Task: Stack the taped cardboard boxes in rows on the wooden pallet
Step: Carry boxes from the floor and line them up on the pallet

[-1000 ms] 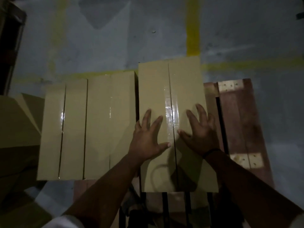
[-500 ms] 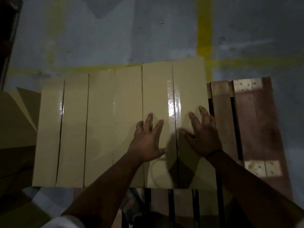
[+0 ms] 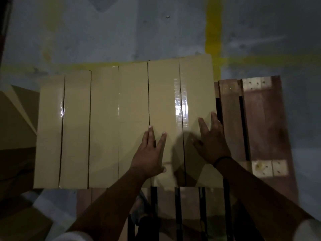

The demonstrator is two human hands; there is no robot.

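Dim light is falling on a grey concrete floor (image 3: pixel 121 32) crossed by yellow painted lines (image 3: pixel 213 32), and a reddish-brown wooden pallet (image 3: pixel 260 119) is lying on it. Three tan cardboard boxes are sitting side by side in one row across the pallet, each sealed with clear glossy tape (image 3: pixel 181 105) along its top seam: the left box (image 3: pixel 62 133), the middle box (image 3: pixel 118 119) and the right box (image 3: pixel 165 94), touching along their long sides.

Both hands are lying flat on top of the right box, toward its near end. The left hand (image 3: pixel 149 155) is resting on the box's left flap with fingers straight and slightly spread, its outer edge covering the line where this box meets the middle box. The right hand (image 3: pixel 211 143), with a dark band (image 3: pixel 221 160) at the wrist, is resting open on the right flap, straight fingers reaching toward the box's right edge. Neither hand is curling round anything.

Bare pallet boards are showing to the right of the row and in front of it. More brown cardboard (image 3: pixel 15 119) is lying in shadow beside the left box.
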